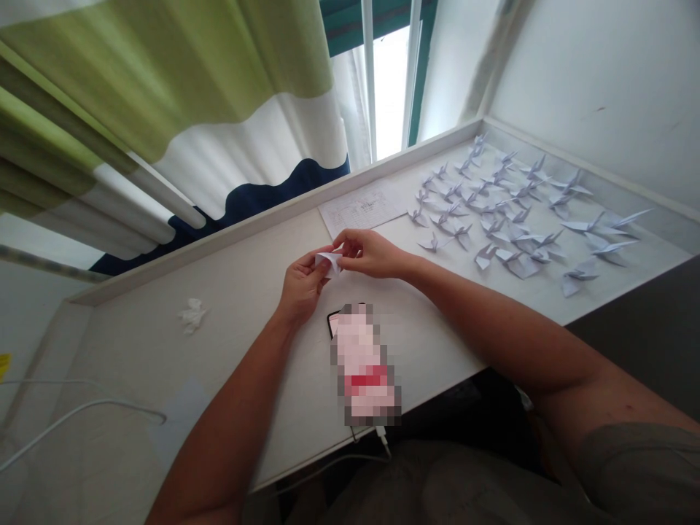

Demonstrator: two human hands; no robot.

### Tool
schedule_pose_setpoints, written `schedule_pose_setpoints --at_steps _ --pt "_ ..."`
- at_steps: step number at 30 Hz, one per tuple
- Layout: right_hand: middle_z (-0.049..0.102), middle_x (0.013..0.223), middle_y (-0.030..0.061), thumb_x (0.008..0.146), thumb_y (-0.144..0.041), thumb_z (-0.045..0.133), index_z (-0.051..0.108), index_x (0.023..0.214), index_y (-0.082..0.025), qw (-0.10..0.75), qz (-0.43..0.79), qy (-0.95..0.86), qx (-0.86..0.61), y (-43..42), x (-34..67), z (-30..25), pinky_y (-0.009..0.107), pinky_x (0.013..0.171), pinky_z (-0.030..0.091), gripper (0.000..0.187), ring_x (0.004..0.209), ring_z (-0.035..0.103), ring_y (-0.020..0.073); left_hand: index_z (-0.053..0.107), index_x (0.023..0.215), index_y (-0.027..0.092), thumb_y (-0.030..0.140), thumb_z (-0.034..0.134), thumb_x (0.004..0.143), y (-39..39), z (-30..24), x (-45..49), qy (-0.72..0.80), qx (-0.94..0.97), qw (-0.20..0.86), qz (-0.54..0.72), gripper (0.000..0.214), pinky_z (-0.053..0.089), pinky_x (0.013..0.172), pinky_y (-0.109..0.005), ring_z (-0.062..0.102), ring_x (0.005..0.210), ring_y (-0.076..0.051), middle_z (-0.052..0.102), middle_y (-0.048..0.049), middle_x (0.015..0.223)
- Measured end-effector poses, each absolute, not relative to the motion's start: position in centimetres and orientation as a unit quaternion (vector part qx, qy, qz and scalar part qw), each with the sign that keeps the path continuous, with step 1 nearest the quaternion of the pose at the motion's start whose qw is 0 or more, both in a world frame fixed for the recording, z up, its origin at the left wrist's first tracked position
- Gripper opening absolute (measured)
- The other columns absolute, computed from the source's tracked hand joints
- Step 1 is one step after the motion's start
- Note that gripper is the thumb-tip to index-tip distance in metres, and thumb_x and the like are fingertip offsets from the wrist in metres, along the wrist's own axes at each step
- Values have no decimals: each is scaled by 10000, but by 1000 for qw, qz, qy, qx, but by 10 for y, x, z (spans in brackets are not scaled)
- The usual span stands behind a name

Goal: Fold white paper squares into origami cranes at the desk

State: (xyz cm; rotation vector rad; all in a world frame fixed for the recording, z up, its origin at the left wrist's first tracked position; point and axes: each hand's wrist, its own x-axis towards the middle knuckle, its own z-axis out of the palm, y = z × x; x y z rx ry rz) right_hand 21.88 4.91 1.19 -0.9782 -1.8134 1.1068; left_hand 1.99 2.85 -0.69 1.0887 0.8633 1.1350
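Between my two hands is a small piece of folded white paper (329,262), held above the middle of the white table. My left hand (304,286) grips it from the left, thumb on its face. The fingers of my right hand (367,253) pinch its right edge; part of the paper is hidden behind them. Over the right side of the table stand many folded paper cranes (514,233), all white, with pointed wings and necks.
A phone (364,364), its screen blurred out, lies near the front edge with a white cable (382,437) plugged in. A printed sheet (364,210) lies behind my hands. Crumpled tissue (192,316) sits at left. A raised rim (273,208) runs along the back, beneath striped curtains (219,87).
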Motion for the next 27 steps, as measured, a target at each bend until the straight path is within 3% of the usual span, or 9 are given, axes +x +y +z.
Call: schedule_pose_setpoints --at_steps 5,13,21,27 --pt "728 735 5 839 -184 719 693 972 -169 403 538 -661 -333 51 219 10 275 670 535 136 711 697 165 812 1074 213 436 1015 680 28 -5 18 367 471 629 499 497 621 987 -438 784 1075 -281 838 -91 1086" --pt "667 728 -23 698 -86 688 707 863 -156 344 405 -745 -403 47 216 16 256 605 413 181 651 575 129 816 1010 198 456 1018 650 25 -6 24 385 484 633 467 486 630 977 -457 771 1156 -331 843 -110 1050" --pt "757 771 22 816 -105 625 750 932 -150 365 528 -678 -358 52 220 8 280 701 576 177 719 732 162 813 1088 209 314 1044 593 28 -8 22 369 496 617 487 557 592 999 -414 780 1061 -270 841 -88 1097" --pt "809 850 40 797 -155 763 782 940 -154 389 462 -694 -392 50 223 12 267 658 563 144 687 734 149 798 1053 197 327 1045 601 28 -8 22 383 491 611 489 531 582 909 -323 768 913 -188 833 -53 1014"
